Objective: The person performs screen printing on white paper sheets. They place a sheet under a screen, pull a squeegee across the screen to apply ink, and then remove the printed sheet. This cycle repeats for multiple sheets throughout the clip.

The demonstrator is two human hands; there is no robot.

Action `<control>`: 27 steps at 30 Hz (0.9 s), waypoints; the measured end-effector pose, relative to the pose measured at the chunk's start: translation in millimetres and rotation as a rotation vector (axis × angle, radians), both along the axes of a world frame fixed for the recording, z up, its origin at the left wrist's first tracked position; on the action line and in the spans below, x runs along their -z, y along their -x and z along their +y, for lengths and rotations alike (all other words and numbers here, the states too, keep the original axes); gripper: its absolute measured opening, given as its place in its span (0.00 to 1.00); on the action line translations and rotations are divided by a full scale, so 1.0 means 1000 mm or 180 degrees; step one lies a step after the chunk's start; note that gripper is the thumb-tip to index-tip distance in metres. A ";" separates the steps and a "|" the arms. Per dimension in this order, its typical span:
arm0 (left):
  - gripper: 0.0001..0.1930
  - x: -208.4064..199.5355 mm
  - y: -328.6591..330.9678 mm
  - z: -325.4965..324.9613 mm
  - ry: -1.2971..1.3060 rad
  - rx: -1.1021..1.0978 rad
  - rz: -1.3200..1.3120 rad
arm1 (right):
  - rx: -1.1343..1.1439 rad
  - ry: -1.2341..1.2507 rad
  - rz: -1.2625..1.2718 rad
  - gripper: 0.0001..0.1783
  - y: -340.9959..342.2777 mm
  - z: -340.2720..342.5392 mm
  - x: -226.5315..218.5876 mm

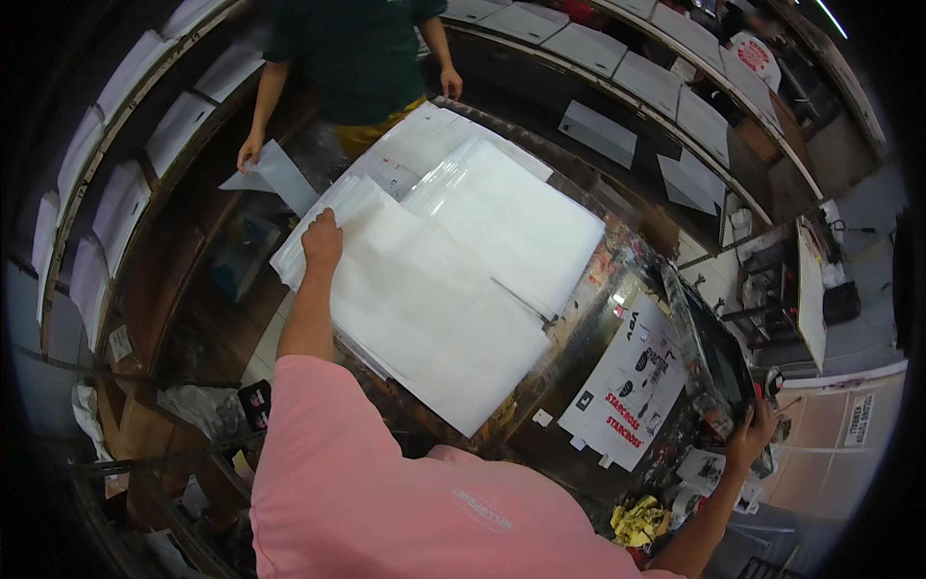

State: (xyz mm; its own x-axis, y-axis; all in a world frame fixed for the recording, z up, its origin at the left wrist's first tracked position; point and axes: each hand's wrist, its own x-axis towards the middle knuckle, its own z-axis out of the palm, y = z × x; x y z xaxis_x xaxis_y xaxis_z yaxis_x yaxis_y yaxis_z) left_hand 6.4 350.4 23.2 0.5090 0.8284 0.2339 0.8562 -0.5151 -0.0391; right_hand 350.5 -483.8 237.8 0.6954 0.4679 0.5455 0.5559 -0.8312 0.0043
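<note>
1. Left hand [322, 241] resting knuckles-up on the far left part of the stack of white sheets [453, 280], fingers curled down onto the paper; pressing rather than clearly gripping.
2. Stack of white sheets spread across the middle of the desk [579, 318], several layers fanned and offset, one corner hanging over the desk's near edge.
3. Clear plastic-wrapped bundle [463, 174] lying on the far side of the stack, touching it.
4. Right hand [752, 436] well to the right of the stack, closed around the near end of a dark framed screen [709, 362] standing at the desk's right edge.
5. Printed white sheet with black and red marks [632, 381] between the stack and the dark framed screen, on the desk's shiny, paint-marked surface.
6. Crumpled yellow scrap [639, 521] below the printed sheet, nearer than the stack.
7. Another person in a dark green shirt [352, 53] standing beyond the stack; one hand [250, 152] holding a single white sheet [280, 179] left of the stack, the other hand [450, 82] hanging by the far edge of the desk.
8. Racks with white sheets [617, 72] curving behind the stack, on the left and right.
</note>
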 end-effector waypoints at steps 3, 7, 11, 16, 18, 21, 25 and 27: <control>0.19 -0.040 0.015 -0.007 -0.0203 0.0292 -0.0204 | -0.0023 -0.0040 0.0046 0.19 0.001 0.013 -0.005; 0.17 -0.158 0.023 -0.041 -0.0044 0.0233 -0.0063 | 0.0234 0.0183 0.0514 0.18 0.004 0.014 -0.019; 0.23 -0.295 0.047 -0.091 -0.0732 0.0451 -0.0372 | 0.0131 -0.0096 0.0104 0.21 0.008 0.019 -0.025; 0.22 -0.424 0.057 -0.172 -0.1372 0.0608 -0.0394 | 0.0095 -0.0319 0.0220 0.27 0.009 0.033 -0.041; 0.20 -0.437 0.059 -0.207 -0.1448 0.0567 -0.0195 | 0.0018 -0.0243 0.0342 0.32 0.006 0.043 -0.044; 0.18 -0.402 -0.005 -0.239 -0.1378 0.0953 0.0009 | -0.0078 -0.0372 0.0036 0.36 -0.011 0.031 -0.041; 0.18 -0.349 -0.047 -0.316 -0.1080 0.1457 0.0042 | -0.0074 -0.0305 0.0040 0.39 -0.017 0.030 -0.044; 0.16 -0.333 -0.062 -0.339 -0.0655 0.1783 -0.0230 | -0.0041 -0.0213 0.0090 0.41 -0.018 0.028 -0.045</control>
State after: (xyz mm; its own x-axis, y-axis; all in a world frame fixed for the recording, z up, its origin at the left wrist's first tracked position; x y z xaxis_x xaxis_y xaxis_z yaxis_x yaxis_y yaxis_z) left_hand 68.0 11.3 356.0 0.8319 0.3727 0.4111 0.4608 -0.8767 -0.1377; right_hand 368.4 -455.3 283.3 0.7050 0.4400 0.5561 0.5657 -0.8219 -0.0669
